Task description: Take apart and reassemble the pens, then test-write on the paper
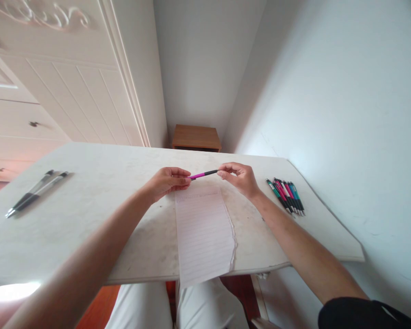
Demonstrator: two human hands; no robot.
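Note:
A pink pen (199,175) with a black grip is held between my two hands, above the top end of a sheet of lined paper (205,233). My left hand (171,182) is closed around its pink end. At the other end, the thumb and fingers of my right hand (239,177) pinch the dark tip, which they hide. Faint writing runs along the paper's top line. The sheet's right edge is torn, and its lower end hangs over the table's front edge.
Several pens (286,196) in green, pink and blue lie in a group on the white table (123,160) at the right. Two white-and-black pens (37,194) lie at the left. A wooden stand (197,137) is behind the table, a wall (345,114) on the right.

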